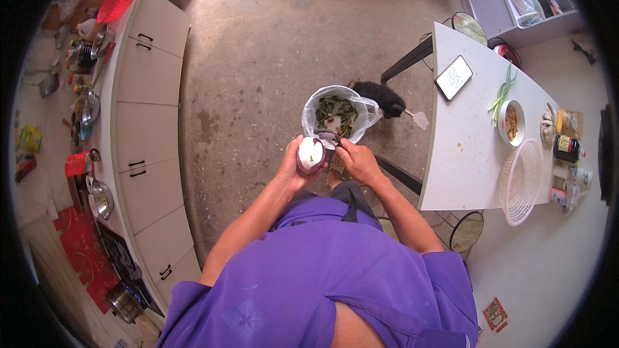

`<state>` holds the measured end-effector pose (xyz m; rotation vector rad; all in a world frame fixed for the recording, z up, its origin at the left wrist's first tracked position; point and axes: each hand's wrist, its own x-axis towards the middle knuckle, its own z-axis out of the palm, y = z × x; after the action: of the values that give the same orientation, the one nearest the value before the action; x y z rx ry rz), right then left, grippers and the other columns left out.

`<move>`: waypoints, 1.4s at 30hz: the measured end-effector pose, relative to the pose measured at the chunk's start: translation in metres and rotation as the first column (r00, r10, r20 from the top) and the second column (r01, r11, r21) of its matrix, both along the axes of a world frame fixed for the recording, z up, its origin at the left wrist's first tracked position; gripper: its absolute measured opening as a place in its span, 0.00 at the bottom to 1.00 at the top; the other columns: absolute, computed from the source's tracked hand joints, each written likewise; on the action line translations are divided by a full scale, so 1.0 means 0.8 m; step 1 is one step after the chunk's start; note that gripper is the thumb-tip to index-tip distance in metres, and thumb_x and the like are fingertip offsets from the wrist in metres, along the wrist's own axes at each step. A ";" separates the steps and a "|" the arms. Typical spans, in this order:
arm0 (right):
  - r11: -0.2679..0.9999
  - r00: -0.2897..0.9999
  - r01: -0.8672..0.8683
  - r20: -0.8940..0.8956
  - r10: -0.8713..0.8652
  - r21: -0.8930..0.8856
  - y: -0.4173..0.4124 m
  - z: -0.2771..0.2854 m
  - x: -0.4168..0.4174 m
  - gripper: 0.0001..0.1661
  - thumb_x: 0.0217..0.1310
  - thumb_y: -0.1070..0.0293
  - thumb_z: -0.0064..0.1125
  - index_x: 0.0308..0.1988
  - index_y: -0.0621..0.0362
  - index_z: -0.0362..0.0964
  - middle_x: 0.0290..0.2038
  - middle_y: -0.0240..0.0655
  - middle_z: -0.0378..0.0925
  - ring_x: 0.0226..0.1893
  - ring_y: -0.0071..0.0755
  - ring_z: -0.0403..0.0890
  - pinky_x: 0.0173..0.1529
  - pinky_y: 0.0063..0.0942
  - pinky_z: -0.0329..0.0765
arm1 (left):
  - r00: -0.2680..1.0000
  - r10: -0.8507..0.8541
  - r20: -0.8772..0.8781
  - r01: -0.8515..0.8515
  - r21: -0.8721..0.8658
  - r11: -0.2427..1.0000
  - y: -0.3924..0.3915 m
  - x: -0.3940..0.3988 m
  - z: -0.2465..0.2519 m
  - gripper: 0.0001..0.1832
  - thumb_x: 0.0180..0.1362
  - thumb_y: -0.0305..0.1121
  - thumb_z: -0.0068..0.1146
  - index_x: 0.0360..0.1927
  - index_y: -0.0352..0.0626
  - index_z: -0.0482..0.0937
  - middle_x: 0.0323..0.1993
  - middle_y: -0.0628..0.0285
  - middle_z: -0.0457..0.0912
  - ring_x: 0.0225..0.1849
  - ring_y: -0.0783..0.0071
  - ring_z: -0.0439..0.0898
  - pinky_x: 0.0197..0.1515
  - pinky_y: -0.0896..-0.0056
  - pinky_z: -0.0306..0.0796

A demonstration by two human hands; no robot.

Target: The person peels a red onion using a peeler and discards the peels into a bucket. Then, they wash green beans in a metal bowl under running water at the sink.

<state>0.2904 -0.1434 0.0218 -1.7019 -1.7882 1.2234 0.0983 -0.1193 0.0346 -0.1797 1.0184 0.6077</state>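
In my left hand [294,166] is a partly peeled, purple-skinned vegetable [311,155], probably an eggplant. Its upper side shows white flesh with a small greenish mark, and purple skin remains around the edge. My right hand [359,160] grips a small dark tool [333,139] close beside it. Whether that is a peeler or a knife is not clear, as fingers cover the handle. Both hands are at the near rim of a waste bin [310,116] lined with a whitish plastic bag. Green and pale vegetable scraps [333,113] lie inside the bin.
A small black furry animal [379,98] is against the bin's far right side, near a pink fly swatter [419,119]. On the right-hand table [449,154] are a phone [453,78], spring onions [504,91], a bowl of food [511,123] and a plastic basket [520,181]. Cabinets [150,130] line the left.
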 end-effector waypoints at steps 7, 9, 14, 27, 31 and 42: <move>0.996 0.996 -0.055 -0.061 0.060 0.074 0.002 0.039 -0.008 0.14 0.63 0.57 0.48 0.35 0.57 0.64 0.29 0.48 0.75 0.33 0.60 0.75 0.35 0.49 0.70 | 0.992 -0.100 -0.076 0.106 0.086 0.991 0.002 0.004 0.003 0.23 0.56 0.60 0.47 0.39 0.52 0.78 0.31 0.65 0.81 0.30 0.68 0.81 0.31 0.66 0.78; 0.994 0.997 -0.080 -0.012 0.081 0.078 0.001 0.037 -0.011 0.14 0.63 0.56 0.48 0.35 0.57 0.64 0.29 0.49 0.75 0.33 0.60 0.76 0.35 0.49 0.70 | 0.993 -0.080 -0.085 0.088 0.094 0.992 0.003 0.009 0.003 0.23 0.57 0.60 0.47 0.39 0.52 0.78 0.31 0.65 0.82 0.29 0.68 0.81 0.31 0.65 0.78; 1.000 0.999 0.005 0.034 -0.006 0.030 0.005 0.020 0.009 0.15 0.63 0.55 0.47 0.36 0.57 0.64 0.27 0.50 0.74 0.33 0.61 0.76 0.34 0.50 0.70 | 0.984 -0.132 -0.119 0.149 0.152 0.977 0.002 0.014 0.016 0.22 0.56 0.59 0.48 0.39 0.53 0.77 0.31 0.66 0.81 0.30 0.70 0.80 0.34 0.64 0.77; 0.992 0.997 -0.082 0.016 0.081 0.098 -0.001 0.046 -0.004 0.14 0.62 0.55 0.48 0.36 0.55 0.65 0.28 0.47 0.75 0.31 0.57 0.77 0.33 0.49 0.72 | 0.989 -0.134 -0.058 0.140 0.108 0.984 0.010 0.015 0.016 0.22 0.58 0.58 0.45 0.40 0.52 0.78 0.32 0.66 0.81 0.31 0.69 0.81 0.33 0.67 0.78; 0.996 0.997 -0.073 0.032 0.071 0.050 0.002 0.049 -0.005 0.14 0.63 0.55 0.47 0.36 0.55 0.65 0.28 0.47 0.75 0.31 0.57 0.77 0.33 0.49 0.71 | 0.991 -0.116 -0.067 0.124 0.121 0.985 0.007 0.015 0.015 0.22 0.58 0.57 0.45 0.40 0.51 0.78 0.33 0.66 0.81 0.32 0.69 0.81 0.34 0.66 0.78; 0.997 0.997 -0.052 -0.052 0.054 0.049 0.005 0.037 0.000 0.15 0.64 0.56 0.45 0.37 0.57 0.64 0.29 0.50 0.75 0.32 0.59 0.76 0.35 0.49 0.70 | 0.989 -0.125 -0.080 0.141 0.240 0.960 0.007 0.012 0.025 0.20 0.57 0.54 0.48 0.40 0.50 0.76 0.32 0.66 0.80 0.31 0.72 0.80 0.34 0.66 0.76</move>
<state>0.2903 -0.1396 0.0514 -1.5902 -1.8268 1.2264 0.1077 -0.1139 0.0549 0.1264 0.9990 0.6136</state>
